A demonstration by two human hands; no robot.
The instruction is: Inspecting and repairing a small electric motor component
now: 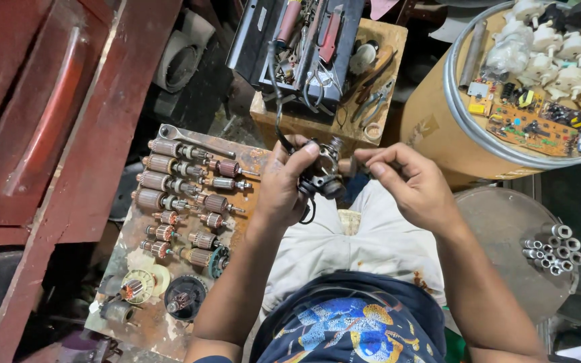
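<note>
Left hand (282, 185): fingers wrapped tight round a small dark motor assembly (322, 176), thumb pressed on its top, holding it up over the lap.
Right hand (408, 181): thumb and forefinger pinched together at the right end of the motor assembly, on what looks like a small brownish stub; the other fingers curl loosely. I cannot tell exactly what the pinch has hold of.
Black cable (276, 94): runs from the assembly up and away towards the far toolbox, and loops below the left palm.
Doing it well: a judgement only — the left grip should stay firm and steady so the pinching fingers can work squarely on the end, and the cable wants slack so it does not drag the part sideways.
Toolbox (253, 47): open black tray at the far side on a wooden crate, holding screwdrivers with red handles, pliers and loose tools.
Cardboard drum (432, 121): far right, its metal-rimmed top carrying green circuit boards (529, 124) and white plastic parts.
Round stool top (499, 228): right, with a cluster of short metal sleeves (554, 247) lying on it.
Board (136, 228): left, set with rows of copper-wound motor armatures (169, 181), a spanner at its far edge, round parts near.
</note>
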